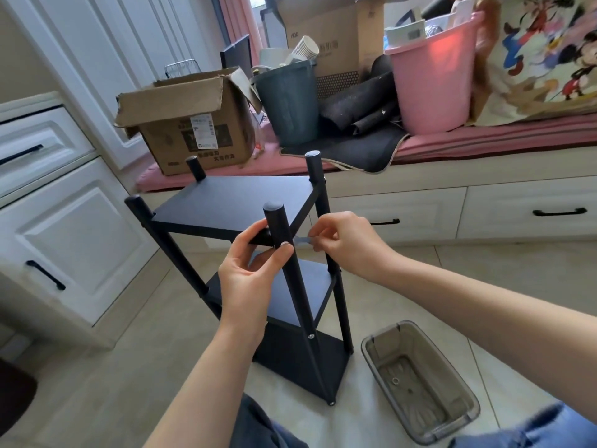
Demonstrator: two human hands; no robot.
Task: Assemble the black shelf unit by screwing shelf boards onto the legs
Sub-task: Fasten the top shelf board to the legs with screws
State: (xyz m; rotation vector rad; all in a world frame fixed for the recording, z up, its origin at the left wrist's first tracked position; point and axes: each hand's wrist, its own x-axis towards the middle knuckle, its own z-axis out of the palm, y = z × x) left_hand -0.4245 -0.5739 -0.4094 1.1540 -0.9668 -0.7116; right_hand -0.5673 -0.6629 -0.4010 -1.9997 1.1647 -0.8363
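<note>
Head view: I see the black shelf unit (245,253) standing on the floor tiles, three boards fitted. My left hand (250,270) grips the near leg (284,253) just under the top board (239,202), thumb across it. Right of that leg, my right hand (345,244) pinches a small metal tool (302,241) pointed at the leg. Further right lies a clear tray (420,383).

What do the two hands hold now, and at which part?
The left hand grips the near leg of the shelf unit just below the top board. The right hand pinches a small grey tool by its outer end.
</note>
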